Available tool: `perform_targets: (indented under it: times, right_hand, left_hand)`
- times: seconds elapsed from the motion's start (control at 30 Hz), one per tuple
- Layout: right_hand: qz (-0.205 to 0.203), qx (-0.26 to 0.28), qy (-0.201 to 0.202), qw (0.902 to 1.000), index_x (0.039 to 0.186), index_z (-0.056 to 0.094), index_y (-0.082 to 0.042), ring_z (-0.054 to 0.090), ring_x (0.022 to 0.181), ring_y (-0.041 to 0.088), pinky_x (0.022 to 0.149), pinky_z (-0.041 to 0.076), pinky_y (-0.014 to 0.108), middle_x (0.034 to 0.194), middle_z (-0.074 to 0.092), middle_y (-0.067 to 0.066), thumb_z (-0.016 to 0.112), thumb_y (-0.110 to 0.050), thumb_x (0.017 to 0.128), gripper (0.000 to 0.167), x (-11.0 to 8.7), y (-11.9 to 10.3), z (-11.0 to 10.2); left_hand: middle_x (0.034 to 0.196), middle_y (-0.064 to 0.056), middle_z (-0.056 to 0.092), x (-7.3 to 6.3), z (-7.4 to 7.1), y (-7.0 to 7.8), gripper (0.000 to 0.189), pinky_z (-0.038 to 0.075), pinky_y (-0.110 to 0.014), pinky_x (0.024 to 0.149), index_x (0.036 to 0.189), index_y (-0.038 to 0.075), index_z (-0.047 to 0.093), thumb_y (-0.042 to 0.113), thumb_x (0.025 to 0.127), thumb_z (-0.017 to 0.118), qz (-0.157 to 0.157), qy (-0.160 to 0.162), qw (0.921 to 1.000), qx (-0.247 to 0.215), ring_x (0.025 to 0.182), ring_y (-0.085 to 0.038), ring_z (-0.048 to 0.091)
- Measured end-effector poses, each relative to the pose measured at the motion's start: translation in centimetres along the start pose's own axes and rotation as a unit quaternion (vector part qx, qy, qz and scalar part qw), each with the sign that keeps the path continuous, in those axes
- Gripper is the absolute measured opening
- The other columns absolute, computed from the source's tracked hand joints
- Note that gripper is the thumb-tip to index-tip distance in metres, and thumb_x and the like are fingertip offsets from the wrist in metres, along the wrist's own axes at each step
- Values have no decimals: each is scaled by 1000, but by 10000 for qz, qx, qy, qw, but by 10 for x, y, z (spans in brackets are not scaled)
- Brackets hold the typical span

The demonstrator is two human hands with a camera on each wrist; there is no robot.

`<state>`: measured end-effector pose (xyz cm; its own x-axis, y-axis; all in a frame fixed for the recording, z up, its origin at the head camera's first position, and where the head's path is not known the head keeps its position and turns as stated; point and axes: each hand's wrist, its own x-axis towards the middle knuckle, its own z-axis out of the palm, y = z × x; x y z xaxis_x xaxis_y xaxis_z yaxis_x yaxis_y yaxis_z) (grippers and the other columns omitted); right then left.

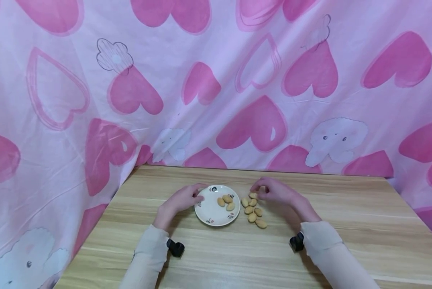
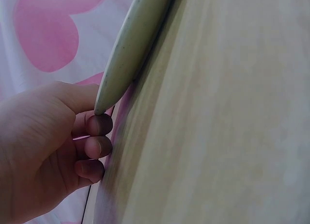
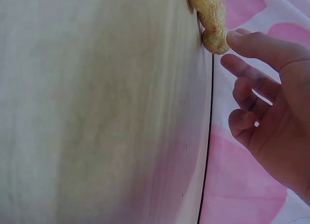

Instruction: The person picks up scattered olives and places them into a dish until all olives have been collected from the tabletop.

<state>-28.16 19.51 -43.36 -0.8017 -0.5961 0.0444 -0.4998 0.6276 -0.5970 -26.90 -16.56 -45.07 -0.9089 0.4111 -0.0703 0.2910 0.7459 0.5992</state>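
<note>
head: the farthest nut lies right of the plate, at the nearer right hand.

left wrist: the left hand pinches the plate's edge.

right wrist: whether the right hand grips the nut, i cannot tell.

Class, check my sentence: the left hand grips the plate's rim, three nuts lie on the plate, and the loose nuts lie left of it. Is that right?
The side is wrong: in the head view, the loose nuts lie right of the plate. The left hand grips its rim, and three nuts lie on it.
</note>
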Motion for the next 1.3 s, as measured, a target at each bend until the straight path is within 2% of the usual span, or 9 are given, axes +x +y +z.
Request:
perform_targets:
  times: [0.2, 0.43, 0.7, 1.0, 1.3]
  right_hand:
    - [-104, 19, -231, 9997, 121, 70, -16, 54, 90, 20, 76, 46, 27, 114, 65, 2, 64, 1, 89, 37, 2, 5, -1]
    - [-110, -31, -405, 9991, 123, 69, -14, 55, 92, 19, 79, 46, 29, 114, 64, 1, 65, -2, 89, 36, 4, 8, 1]
    - [-146, -9, -293, 9995, 121, 70, -12, 55, 89, 20, 76, 45, 27, 110, 65, 2, 66, -1, 88, 35, 3, 8, 1]
    - [-61, -7, -132, 9999, 121, 70, -12, 54, 90, 24, 75, 44, 26, 111, 64, 2, 64, -1, 89, 35, -1, 2, 1]
    - [-155, -210, 72, 9996, 119, 72, -16, 53, 83, 16, 71, 45, 24, 107, 65, -2, 63, -2, 89, 34, -4, -1, 2]
  left_hand:
    - [70, 0, 52, 0, 0, -1, 51, 36, -28, 54, 146, 19, 51, 24, 97, 64, -31, 4, 10000, 9, 58, -14, 43]
    - [73, 0, 54, 2, 2, -3, 51, 40, -29, 58, 145, 16, 52, 21, 96, 64, 114, 42, 9999, 29, 62, -13, 46]
    - [73, 0, 54, 2, 2, -3, 50, 40, -30, 59, 144, 15, 53, 21, 95, 65, 179, 64, 9998, 82, 63, -13, 46]
    - [71, 0, 53, 1, 1, -3, 51, 38, -29, 55, 145, 18, 51, 23, 97, 64, 90, 2, 10000, 22, 60, -13, 44]
    - [70, 0, 52, 2, 2, -4, 50, 37, -28, 53, 145, 19, 51, 22, 97, 64, 96, 11, 10000, -13, 58, -13, 43]
